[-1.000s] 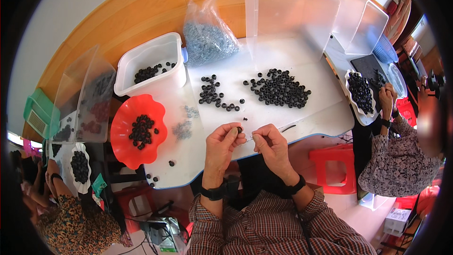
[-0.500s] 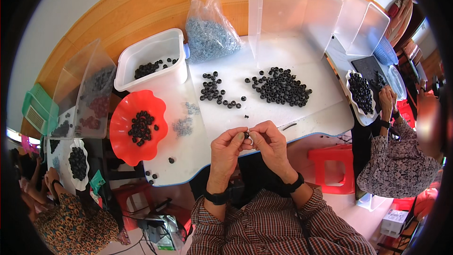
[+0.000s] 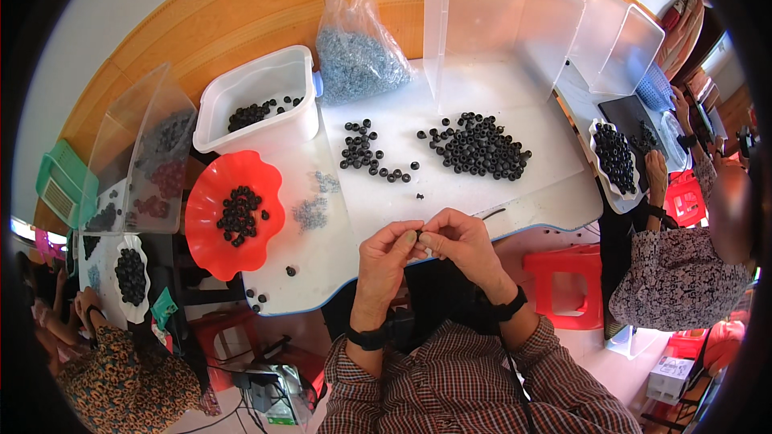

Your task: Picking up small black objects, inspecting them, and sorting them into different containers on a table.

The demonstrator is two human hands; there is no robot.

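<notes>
My left hand (image 3: 388,255) and my right hand (image 3: 455,241) meet at the near edge of the white table (image 3: 482,88), fingertips pinched together on a tiny part that is mostly hidden between them. Beyond them lies a big pile of black ring-shaped beads (image 3: 481,145) and a smaller scatter of the same beads (image 3: 363,153). A small heap of clear little pieces (image 3: 310,213) lies left of my hands. A red scalloped bowl (image 3: 211,233) with black beads sits at the far left.
A white tub (image 3: 256,84) with black beads and a clear bag of grey pieces (image 3: 355,56) stand at the back. Clear open bins (image 3: 498,16) rise behind. A red stool (image 3: 567,285) stands below the table. Other people work at the right (image 3: 683,273) and lower left (image 3: 121,370).
My two hands have drawn together from slightly apart, and the fingertips now touch around the small part. The rest has not moved.
</notes>
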